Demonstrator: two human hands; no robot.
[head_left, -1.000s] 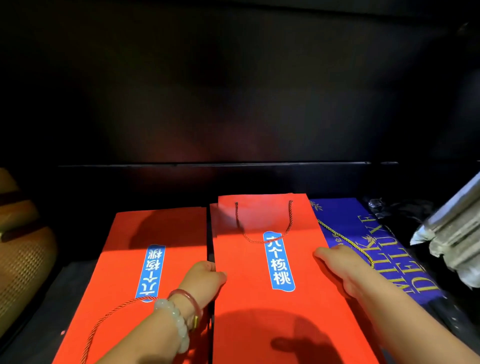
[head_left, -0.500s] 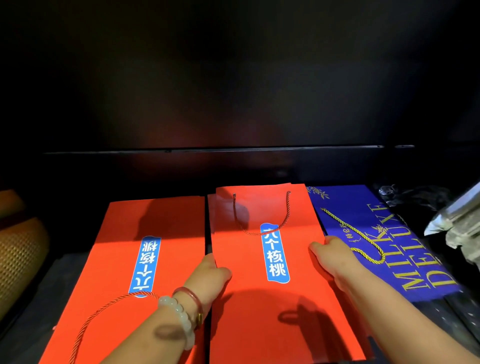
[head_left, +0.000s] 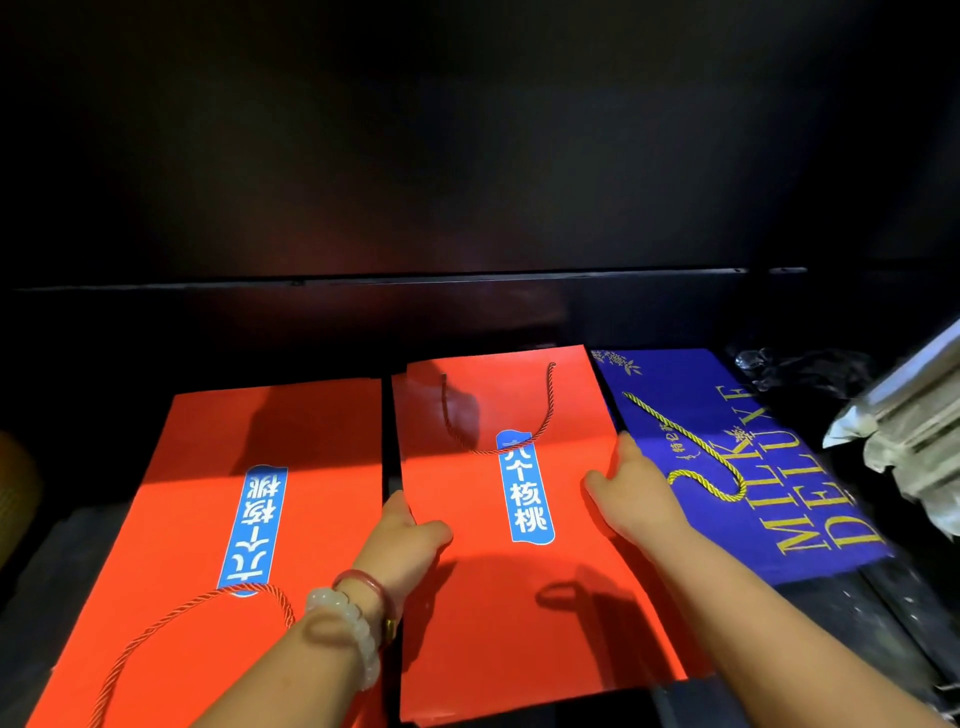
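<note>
lying flat on a dark black shelf surface (head_left: 72, 561) under a dark back wall are three paper gift bags side by side. biggest in view: left red flat paper bag (head_left: 208, 519), blue label with white characters (head_left: 254, 525) down its middle, mouth end toward camera. a narrow dark gap separates it from the middle red flat paper bag (head_left: 519, 639), which sits centre frame, mouth end away from camera, with its near end reaching the front edge of the shelf. its right edge is just beside or slightly over the blue flat paper bag with gold "milk deluxe" lettering (head_left: 685, 379), which is angled a little and is partly covered by the right hand. far right, well apart from the red bags: a stack of silvery grey packets (head_left: 914, 431), blurred.

both forearms come in from the bottom. left hand (head_left: 402, 540) grips the left edge of the middle red bag, thumb on top, fingers tucked down into the gap between the two red bags. right hand (head_left: 636, 493) holds the right edge of the same bag, thumb spread on the red face, fingers curled over the edge next to the blue bag.

smaller stuff: blue label (head_left: 527, 499) on the middle bag; red twisted cord handle (head_left: 545, 421) lying on its far end; red-gold cord handle (head_left: 171, 618) looped on the left bag; gold cord handle (head_left: 696, 441) across the blue bag. on the left wrist: pale bead bracelet (head_left: 358, 634) and thin red bangle (head_left: 369, 579), touching each other.
</note>
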